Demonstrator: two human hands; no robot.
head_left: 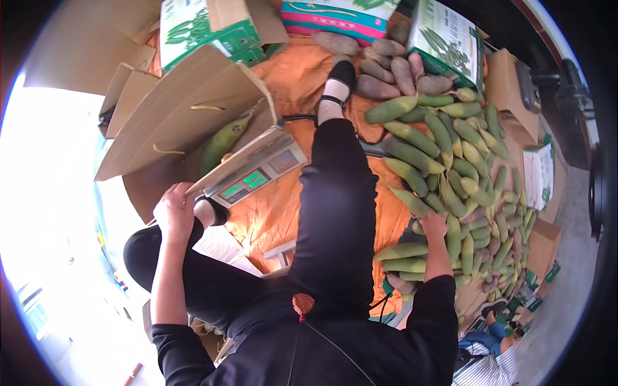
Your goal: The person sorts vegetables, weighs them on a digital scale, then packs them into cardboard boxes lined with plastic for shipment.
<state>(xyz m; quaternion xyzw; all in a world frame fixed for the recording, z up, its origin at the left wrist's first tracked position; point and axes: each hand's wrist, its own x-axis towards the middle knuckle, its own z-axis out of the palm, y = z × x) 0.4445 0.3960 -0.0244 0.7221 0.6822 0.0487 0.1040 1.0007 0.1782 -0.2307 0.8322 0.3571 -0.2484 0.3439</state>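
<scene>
Green radish [410,201] at right fingers [435,220]

A pink-and-teal carton [331,24] stands beside purplish roots [403,76] on an orange sheet [290,72].

Single head-worn view, round-edged, very wide; faces forward, steeply down. Wearer's black trousers [338,212] near, printed carton [449,42] far right.

This looks like a produce packing area. Long green radish-like vegetables [453,198] heap the right side, green-and-white printed cardboard cartons [444,42] stand along the top, and a grey scale with lit green digits [255,179] sits left of centre
</scene>
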